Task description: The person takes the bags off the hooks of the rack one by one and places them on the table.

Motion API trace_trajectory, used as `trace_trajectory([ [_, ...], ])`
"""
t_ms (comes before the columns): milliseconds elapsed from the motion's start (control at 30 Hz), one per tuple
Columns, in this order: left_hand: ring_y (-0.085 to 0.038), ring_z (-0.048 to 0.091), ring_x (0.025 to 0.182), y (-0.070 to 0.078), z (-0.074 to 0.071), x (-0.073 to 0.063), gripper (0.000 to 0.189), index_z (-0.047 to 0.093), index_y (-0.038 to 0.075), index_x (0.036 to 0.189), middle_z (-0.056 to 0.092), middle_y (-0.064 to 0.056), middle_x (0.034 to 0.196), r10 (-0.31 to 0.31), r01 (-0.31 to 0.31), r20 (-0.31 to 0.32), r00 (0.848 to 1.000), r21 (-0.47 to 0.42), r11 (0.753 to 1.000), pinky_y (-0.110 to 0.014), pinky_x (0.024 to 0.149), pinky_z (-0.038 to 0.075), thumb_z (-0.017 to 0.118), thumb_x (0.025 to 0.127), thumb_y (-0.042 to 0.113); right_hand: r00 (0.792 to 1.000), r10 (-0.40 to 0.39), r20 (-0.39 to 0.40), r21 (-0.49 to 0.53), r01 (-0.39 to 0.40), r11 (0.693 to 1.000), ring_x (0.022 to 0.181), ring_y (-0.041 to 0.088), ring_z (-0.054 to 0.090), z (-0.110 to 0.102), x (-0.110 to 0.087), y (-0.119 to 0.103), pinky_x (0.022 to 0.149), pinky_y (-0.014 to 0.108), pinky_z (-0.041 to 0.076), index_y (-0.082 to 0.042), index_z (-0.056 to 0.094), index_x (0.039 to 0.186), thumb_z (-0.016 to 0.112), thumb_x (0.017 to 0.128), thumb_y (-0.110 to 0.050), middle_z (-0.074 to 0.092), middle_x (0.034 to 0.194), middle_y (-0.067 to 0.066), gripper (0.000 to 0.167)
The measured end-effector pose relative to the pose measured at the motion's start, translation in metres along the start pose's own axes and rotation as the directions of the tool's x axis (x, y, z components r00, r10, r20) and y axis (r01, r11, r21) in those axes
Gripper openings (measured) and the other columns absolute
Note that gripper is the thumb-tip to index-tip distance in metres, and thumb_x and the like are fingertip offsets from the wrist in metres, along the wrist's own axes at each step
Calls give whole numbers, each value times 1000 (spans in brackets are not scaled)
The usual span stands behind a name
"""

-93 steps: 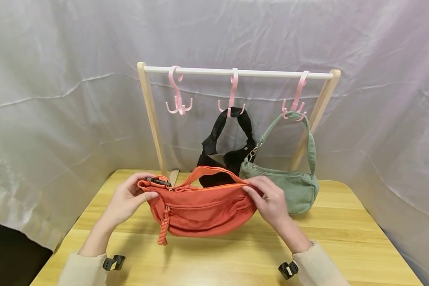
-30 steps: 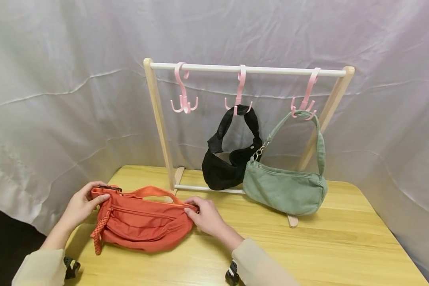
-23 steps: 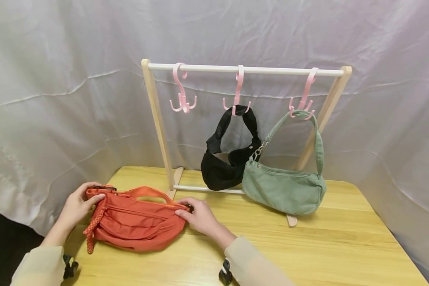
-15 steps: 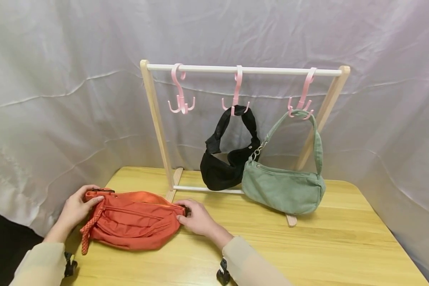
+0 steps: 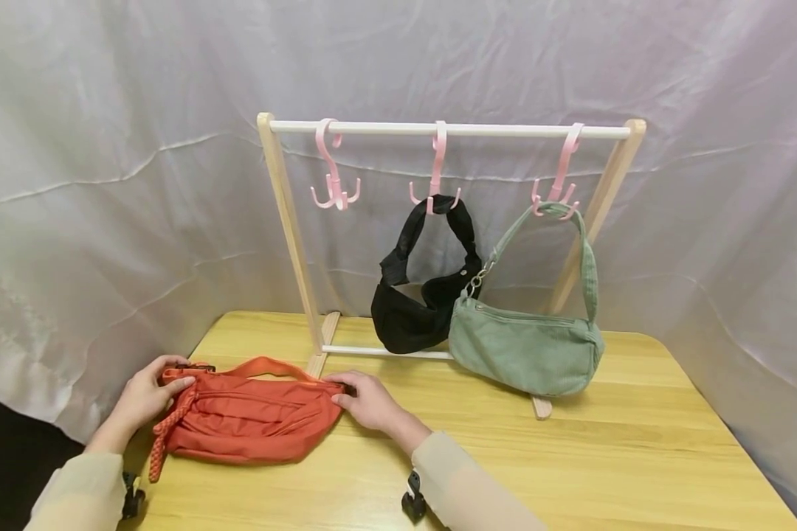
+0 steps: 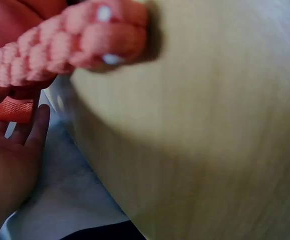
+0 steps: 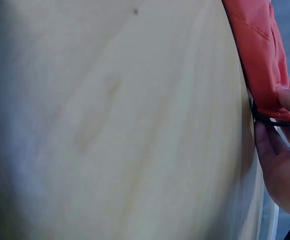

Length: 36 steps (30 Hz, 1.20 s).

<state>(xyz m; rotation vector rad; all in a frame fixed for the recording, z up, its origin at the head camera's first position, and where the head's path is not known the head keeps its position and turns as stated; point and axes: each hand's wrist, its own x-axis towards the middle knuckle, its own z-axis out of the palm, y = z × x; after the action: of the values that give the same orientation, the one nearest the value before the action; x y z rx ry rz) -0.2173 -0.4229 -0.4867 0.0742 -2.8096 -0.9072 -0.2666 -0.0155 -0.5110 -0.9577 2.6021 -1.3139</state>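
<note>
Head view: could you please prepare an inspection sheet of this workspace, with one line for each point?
Surface: wooden table, light grain.
Job's things: red bag appears to rest on the table; black bag and green bag hang from the middle hook and right hook; left hook holds no bag.
Clutter: nothing seen.
Hands: left hand pinches the red bag beside its braided cord; right hand pinches the other end.
Cables: nothing seen.
Surroundings: rack on the table; pale curtain behind.

waist bag (image 5: 252, 424): red-orange (braided cord (image 5: 162, 428) too) | slouch bag (image 5: 408, 322): black | handbag (image 5: 525, 352): green | hooks (image 5: 439, 156): pink | tabletop (image 5: 584, 457): yellow, wood-grained
</note>
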Motion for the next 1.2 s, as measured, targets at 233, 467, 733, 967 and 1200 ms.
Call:
trace_trajectory([
  [233,-14,52,60,2,0,-2,42,51,-5,135,57,-6,75,-40,43,51,998,-71,997,-29,59,41,66,104,20,997,66,32,50,-67,997,120,16,62,-3,-1,0,103,31,50,-17,70,136,71,100,-13,68,134,7,36],
  [467,-16,55,58,3,-5,0,40,49,-8,133,59,-8,82,-66,79,101,993,-138,987,-29,56,45,66,103,13,999,48,1,92,-48,995,113,19,65,0,-3,2,97,29,54,-12,68,138,70,99,-8,69,129,9,40],
  [733,-18,53,78,2,-7,0,44,49,-13,133,62,-26,105,-56,67,115,992,-99,993,-27,65,42,67,102,12,999,53,-12,81,-52,995,124,20,63,1,-5,-1,104,31,50,-13,69,137,68,99,-7,68,135,9,38],
  [967,-33,60,96,2,-7,-1,45,54,-12,133,62,-35,116,-25,27,84,996,-22,999,-36,77,47,70,100,14,998,55,-35,71,-52,996,121,21,63,0,-4,-3,102,29,51,-11,69,136,69,98,-6,68,132,9,39],
  [1200,-35,61,93,7,-7,-6,48,54,-11,138,65,-26,106,21,-22,41,999,21,1000,-47,80,48,69,100,12,998,22,-61,64,-18,998,122,22,63,-2,-4,-10,103,30,52,-7,70,134,70,97,-3,67,132,9,38],
])
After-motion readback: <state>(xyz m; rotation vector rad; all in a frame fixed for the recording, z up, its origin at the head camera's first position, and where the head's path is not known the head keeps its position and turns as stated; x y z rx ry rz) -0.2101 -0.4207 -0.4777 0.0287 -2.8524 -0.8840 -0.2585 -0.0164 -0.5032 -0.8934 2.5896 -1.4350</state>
